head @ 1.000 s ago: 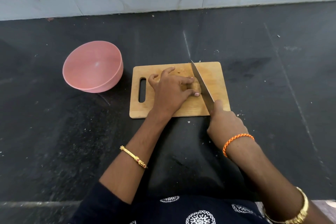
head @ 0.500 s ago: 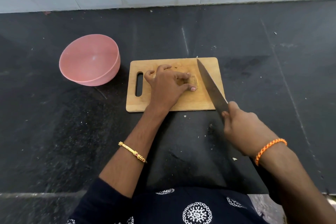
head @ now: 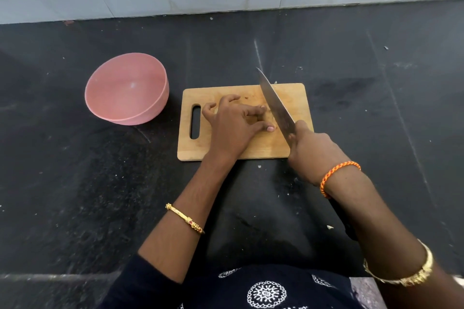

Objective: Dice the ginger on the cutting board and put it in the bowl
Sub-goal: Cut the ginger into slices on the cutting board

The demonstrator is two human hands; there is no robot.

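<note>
The cutting step is in hand. The left hand [head: 232, 123] lies on the wooden cutting board [head: 293, 98] with its fingers curled down over the ginger [head: 269, 113], pinning it against the wood; almost all of the ginger is hidden under the fingers, and only a sliver of something pale shows just beside the fingertips, so how much is already cut cannot be told. The right hand [head: 313, 155] is wrapped round the handle of the knife [head: 275, 105], and the blade slants across the board with its point past the far edge and its flat close against the left fingertips. Whether the edge is already biting into the ginger or only resting beside it cannot be told. The pink bowl [head: 100, 103] stands well apart to the left of the board on the dark counter [head: 75, 183], and nothing is seen in it, so the task looks to be at an early stage.

The next move, as I judge it, calls for a straight push down through the ginger, with the left fingertips kept tucked back from the edge.

Against half a second ago, the knife has swung in from the right side of the board to the ginger, and the right hand has come up to the board's near right corner; the left hand stays put on the ginger
</note>
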